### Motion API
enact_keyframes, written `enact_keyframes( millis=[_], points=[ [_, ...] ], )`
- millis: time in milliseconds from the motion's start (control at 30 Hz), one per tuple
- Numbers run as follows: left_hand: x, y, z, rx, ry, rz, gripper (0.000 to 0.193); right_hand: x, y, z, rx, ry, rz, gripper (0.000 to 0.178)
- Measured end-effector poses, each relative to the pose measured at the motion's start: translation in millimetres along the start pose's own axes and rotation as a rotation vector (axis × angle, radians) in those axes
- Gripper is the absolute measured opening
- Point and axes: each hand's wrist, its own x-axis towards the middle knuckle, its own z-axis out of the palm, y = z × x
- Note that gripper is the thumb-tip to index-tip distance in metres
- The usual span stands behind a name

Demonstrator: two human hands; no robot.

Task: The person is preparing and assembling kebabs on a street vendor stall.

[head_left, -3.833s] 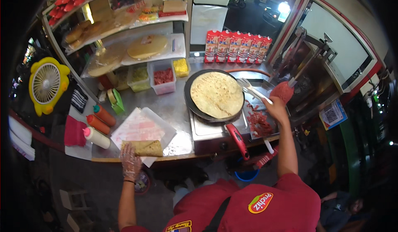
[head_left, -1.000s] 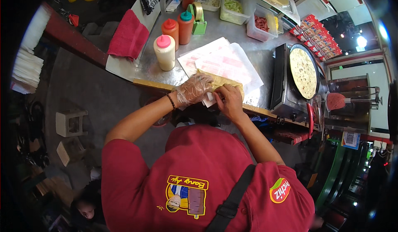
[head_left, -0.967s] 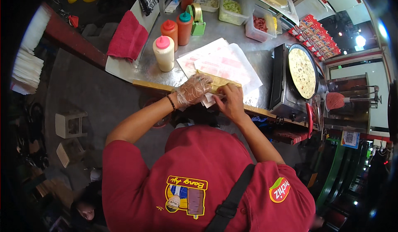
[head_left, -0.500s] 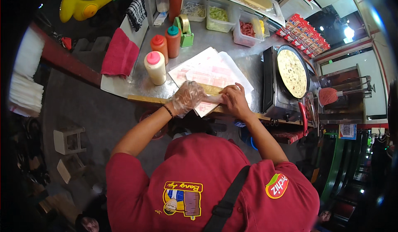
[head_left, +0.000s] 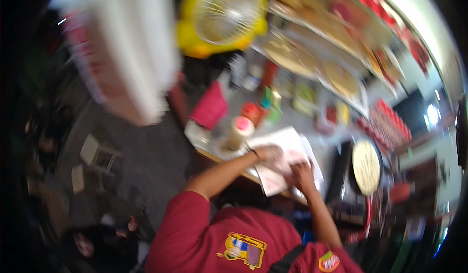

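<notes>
Motion smears the view. My left hand (head_left: pixel 269 153), in a clear plastic glove, lies over the printed white wrapping paper (head_left: pixel 278 137) at the counter's front edge; its fingers are smeared. Close to its right, my right hand (head_left: pixel 301 176) is bare, with fingers curled onto the paper near the front. The rolled flatbread seen between the hands earlier cannot be made out now. Left of the paper stands a cream sauce bottle (head_left: pixel 239 132) with a pink cap, with a red-capped sauce bottle (head_left: pixel 251 112) behind it.
At right, a flatbread (head_left: pixel 365 168) lies on a round pan with a red handle (head_left: pixel 368 214). Tubs of lettuce (head_left: pixel 304 99) and red filling (head_left: pixel 331 117) stand behind. A yellow fan (head_left: pixel 224 14) is beyond; a blurred white object (head_left: pixel 131 48) looms upper left. Someone (head_left: pixel 105 246) is at lower left.
The whole view has swung, shifting the counter and hands right and lower in the picture. The white object at upper left looms much larger. Both hands stay at the paper.
</notes>
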Motion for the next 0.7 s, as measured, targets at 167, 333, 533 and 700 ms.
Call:
enact_keyframes(
  millis=[167,333,533,700],
  points=[
    [34.8,133.4,78.5,0.737,0.212,0.192,0.028,-45.5,39.2,-3.1,0.086,0.023,0.126,0.053],
    [3.1,168.1,80.3,0.668,-0.020,-0.075,0.069,-29.0,40.6,-8.7,0.102,-0.014,0.052,0.054],
    [15.7,171.0,81.4,0.711,-0.008,-0.176,0.085,-21.8,70.1,-24.6,-0.002,-0.243,0.079,0.053],
    [30.2,153.3,95.6,0.758,-0.006,-0.157,0.089,-32.9,30.1,-38.4,-0.058,0.024,-0.043,0.054]
  ],
)
